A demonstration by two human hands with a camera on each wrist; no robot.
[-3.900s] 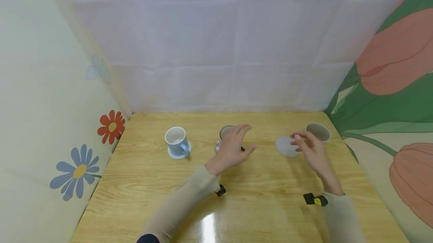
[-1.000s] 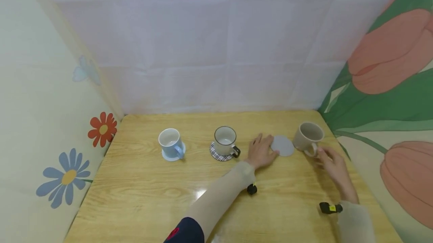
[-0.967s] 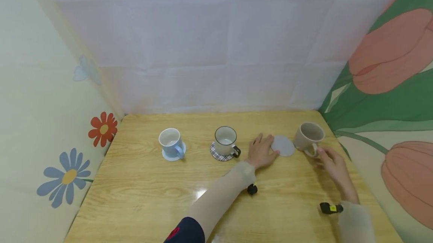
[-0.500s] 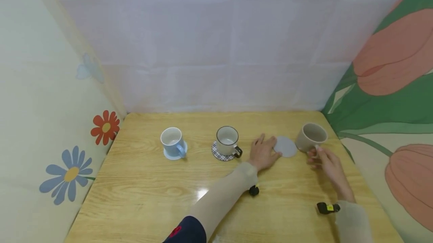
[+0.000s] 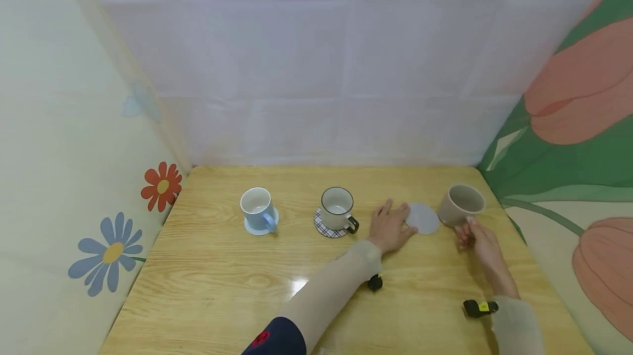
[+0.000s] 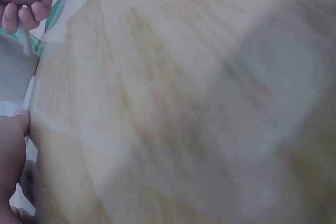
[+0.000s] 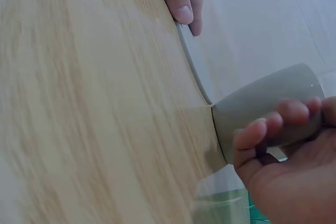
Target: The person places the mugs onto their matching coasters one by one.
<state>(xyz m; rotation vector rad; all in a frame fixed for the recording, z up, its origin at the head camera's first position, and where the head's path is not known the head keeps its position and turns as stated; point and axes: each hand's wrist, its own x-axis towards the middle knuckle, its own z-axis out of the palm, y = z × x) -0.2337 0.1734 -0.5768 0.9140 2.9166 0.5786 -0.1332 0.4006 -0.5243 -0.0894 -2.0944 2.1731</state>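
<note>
My left hand [image 5: 389, 227] lies on the table at the left edge of a round grey coaster [image 5: 424, 218]; its fairly straight fingers and thumb touch the rim. In the right wrist view, the left thumb [image 7: 181, 11] rests at the coaster's edge. A grey-beige mug [image 5: 452, 211] stands upright just right of the coaster. My right hand [image 5: 482, 242] holds this mug by its handle, thumb on top and fingers curled beneath; the hand hides most of the handle. In the right wrist view, the mug's base [image 7: 223, 129] sits beside the coaster's edge [image 7: 195, 69].
A white-and-blue mug [image 5: 259, 212] stands on a pale blue coaster [image 5: 250, 228] at the left. Near the middle, a white black-rimmed mug [image 5: 334, 215] stands on a checked coaster [image 5: 322, 229]. A white cloth wall [image 5: 316, 69] rises behind the wooden table [image 5: 222, 278].
My left hand has moved right, from the black-rimmed mug to the grey coaster. My right hand has gone to the grey-beige mug's handle, and its fingers have closed round it over the last second.
</note>
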